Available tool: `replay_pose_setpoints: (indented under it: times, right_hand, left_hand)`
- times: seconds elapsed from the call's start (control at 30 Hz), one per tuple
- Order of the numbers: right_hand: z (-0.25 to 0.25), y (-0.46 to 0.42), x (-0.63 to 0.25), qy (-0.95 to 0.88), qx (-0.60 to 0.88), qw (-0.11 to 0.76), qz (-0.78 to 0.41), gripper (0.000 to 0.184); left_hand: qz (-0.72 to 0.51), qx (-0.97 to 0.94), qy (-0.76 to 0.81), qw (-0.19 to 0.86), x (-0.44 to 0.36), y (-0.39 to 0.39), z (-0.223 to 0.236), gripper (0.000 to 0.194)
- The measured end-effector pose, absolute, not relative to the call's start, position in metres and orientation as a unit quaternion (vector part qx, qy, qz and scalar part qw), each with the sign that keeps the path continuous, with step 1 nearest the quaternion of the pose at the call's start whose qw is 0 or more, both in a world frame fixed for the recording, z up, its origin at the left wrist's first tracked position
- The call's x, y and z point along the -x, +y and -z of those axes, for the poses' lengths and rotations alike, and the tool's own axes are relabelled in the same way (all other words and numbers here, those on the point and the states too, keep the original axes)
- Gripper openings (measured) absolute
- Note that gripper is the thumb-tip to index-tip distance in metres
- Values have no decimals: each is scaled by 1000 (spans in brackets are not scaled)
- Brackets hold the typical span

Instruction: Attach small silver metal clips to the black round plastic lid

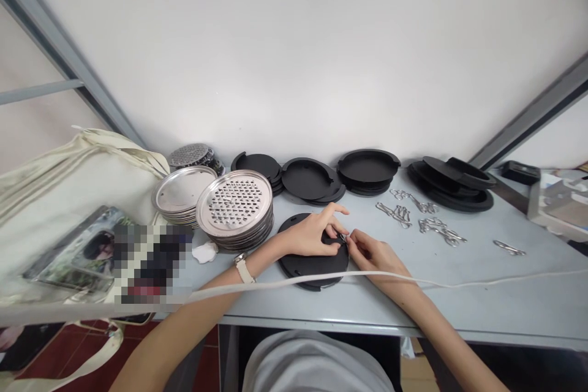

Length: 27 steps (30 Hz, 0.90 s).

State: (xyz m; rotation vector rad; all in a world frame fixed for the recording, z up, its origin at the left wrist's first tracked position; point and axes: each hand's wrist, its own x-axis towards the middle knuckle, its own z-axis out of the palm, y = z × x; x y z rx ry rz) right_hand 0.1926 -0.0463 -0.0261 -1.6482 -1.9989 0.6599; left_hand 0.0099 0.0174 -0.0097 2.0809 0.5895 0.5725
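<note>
A round black plastic disc (316,266) with small slots lies on the table in front of me. My left hand (315,234) rests over its upper part, index finger raised, thumb stretched out, other fingers bent down near the disc's right edge. At that edge my right hand (371,252) pinches a small metal wire clip (343,237), mostly hidden by fingertips. Loose bent wire clips (395,214) are scattered in small groups to the right, with more wire clips (441,230) beside them.
Stacked perforated metal grater discs (239,201) and plain metal discs (184,188) stand at left. Black round trays (368,166) line the wall, with another pile (452,182) at right. A white cable (294,280) crosses in front of my forearms. A cream bag (82,177) lies left.
</note>
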Motion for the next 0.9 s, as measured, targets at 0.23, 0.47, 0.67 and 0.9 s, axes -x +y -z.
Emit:
replay_pose_setpoints:
  times: [0.23, 0.47, 0.67, 0.9]
  right_hand:
    - [31, -44, -195, -724, 596, 237, -253, 27]
    - [35, -43, -196, -719, 602, 234, -257, 29]
    - [31, -43, -195, -723, 607, 218, -246, 26]
    - [29, -45, -194, -729, 606, 207, -241, 25]
  left_hand:
    - [-225, -839, 230, 440, -10, 18, 11, 63]
    - [-227, -841, 224, 438, -11, 18, 10, 62]
    - [-229, -840, 217, 442, -11, 18, 11, 65]
    - [-235, -838, 222, 440, -12, 17, 14, 69]
